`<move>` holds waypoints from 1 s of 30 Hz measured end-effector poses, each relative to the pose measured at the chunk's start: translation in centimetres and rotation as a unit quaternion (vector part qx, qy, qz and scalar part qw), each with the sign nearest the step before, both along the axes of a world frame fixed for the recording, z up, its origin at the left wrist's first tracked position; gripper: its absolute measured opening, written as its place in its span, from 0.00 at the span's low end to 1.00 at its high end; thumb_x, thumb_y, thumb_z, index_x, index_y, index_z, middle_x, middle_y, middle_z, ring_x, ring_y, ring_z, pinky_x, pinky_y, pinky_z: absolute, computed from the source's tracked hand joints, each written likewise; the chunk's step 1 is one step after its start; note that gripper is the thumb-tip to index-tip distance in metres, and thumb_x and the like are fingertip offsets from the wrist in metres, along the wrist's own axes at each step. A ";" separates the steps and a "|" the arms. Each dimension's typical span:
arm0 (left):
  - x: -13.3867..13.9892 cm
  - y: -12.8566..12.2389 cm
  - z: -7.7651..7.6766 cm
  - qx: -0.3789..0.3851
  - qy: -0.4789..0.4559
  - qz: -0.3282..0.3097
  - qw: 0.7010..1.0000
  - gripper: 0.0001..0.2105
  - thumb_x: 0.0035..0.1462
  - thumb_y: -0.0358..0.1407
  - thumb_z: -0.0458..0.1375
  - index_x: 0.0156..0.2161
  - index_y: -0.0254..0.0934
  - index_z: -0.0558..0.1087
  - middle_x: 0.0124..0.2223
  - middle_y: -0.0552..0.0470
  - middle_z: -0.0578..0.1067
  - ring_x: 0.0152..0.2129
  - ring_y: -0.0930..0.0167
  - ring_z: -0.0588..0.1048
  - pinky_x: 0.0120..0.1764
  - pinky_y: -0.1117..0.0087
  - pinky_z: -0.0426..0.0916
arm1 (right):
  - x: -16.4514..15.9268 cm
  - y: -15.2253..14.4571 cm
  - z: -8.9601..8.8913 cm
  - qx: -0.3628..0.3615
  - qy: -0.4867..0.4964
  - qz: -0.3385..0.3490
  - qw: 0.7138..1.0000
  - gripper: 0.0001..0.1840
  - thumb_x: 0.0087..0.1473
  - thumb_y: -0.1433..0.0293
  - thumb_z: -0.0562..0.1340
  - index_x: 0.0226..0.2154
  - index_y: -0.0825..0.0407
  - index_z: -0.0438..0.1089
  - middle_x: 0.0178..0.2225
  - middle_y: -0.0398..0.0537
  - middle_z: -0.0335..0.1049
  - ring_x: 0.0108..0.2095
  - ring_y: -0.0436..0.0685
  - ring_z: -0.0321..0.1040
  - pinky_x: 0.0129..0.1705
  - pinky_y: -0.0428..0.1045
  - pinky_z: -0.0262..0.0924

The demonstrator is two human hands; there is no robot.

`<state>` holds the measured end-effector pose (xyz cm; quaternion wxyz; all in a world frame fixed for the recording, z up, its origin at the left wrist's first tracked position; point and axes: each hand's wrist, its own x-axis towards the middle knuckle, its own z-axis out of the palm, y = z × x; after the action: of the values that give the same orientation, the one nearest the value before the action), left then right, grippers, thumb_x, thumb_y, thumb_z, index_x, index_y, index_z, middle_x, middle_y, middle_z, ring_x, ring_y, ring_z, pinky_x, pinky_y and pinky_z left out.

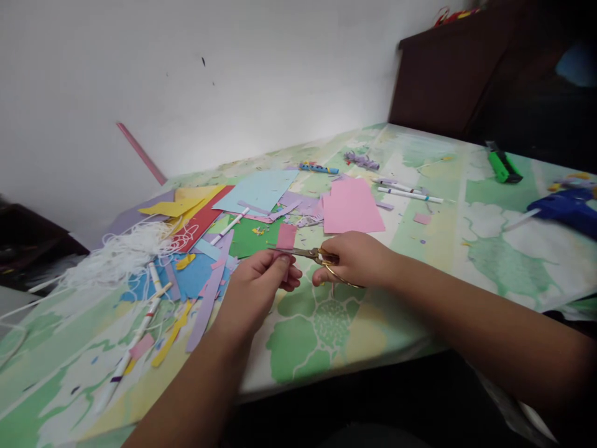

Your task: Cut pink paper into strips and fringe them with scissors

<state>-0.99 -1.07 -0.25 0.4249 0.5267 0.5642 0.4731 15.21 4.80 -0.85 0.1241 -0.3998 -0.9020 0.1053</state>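
In the middle of the head view, my right hand (352,258) grips gold-handled scissors (310,252), its fingers in the loops. The blades point left and lie across a small pink paper piece (286,236). My left hand (263,280) pinches this paper from below, just under the blade tips. Part of the paper is hidden by my fingers and the blades. Behind it lies a green sheet (252,236), and a larger pink sheet (353,206) rests farther back on the right.
A tangle of white yarn (121,258), coloured sheets and paper strips (212,305) cover the table's left side. White markers (410,195) lie right of the pink sheet. Farther right are a green cutter (502,165) and a blue glue gun (566,208). The patterned tablecloth (317,348) ends close to me.
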 end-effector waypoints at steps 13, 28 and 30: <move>0.3 -0.2 0.9 0.009 0.050 0.041 0.998 0.05 0.44 0.31 0.50 0.22 0.35 0.67 0.17 0.58 0.68 0.16 0.78 0.66 0.22 0.77 0.62 | 0.1 -0.3 0.1 0.007 0.000 0.025 1.000 0.28 0.36 0.44 0.47 0.20 0.52 0.59 0.18 0.42 0.59 0.18 0.48 0.50 0.18 0.43 0.38; 0.5 -0.4 1.0 -0.004 0.062 0.015 0.998 0.04 0.44 0.30 0.50 0.23 0.34 0.67 0.20 0.56 0.70 0.17 0.78 0.67 0.23 0.76 0.63 | -0.1 -0.5 0.2 0.002 -0.020 0.020 1.000 0.28 0.37 0.44 0.47 0.20 0.52 0.61 0.18 0.43 0.60 0.19 0.48 0.51 0.19 0.43 0.38; 0.5 -0.4 1.0 -0.004 0.061 0.016 0.998 0.04 0.44 0.31 0.50 0.24 0.34 0.66 0.20 0.56 0.70 0.16 0.78 0.67 0.22 0.76 0.63 | -0.1 -0.4 0.1 0.000 -0.017 0.020 1.000 0.28 0.37 0.44 0.47 0.19 0.52 0.61 0.17 0.43 0.60 0.18 0.48 0.50 0.18 0.43 0.38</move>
<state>-0.52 -1.47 0.77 0.3840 0.5436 0.5996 0.4445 15.11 4.42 -0.72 0.1067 -0.3837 -0.9117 0.1013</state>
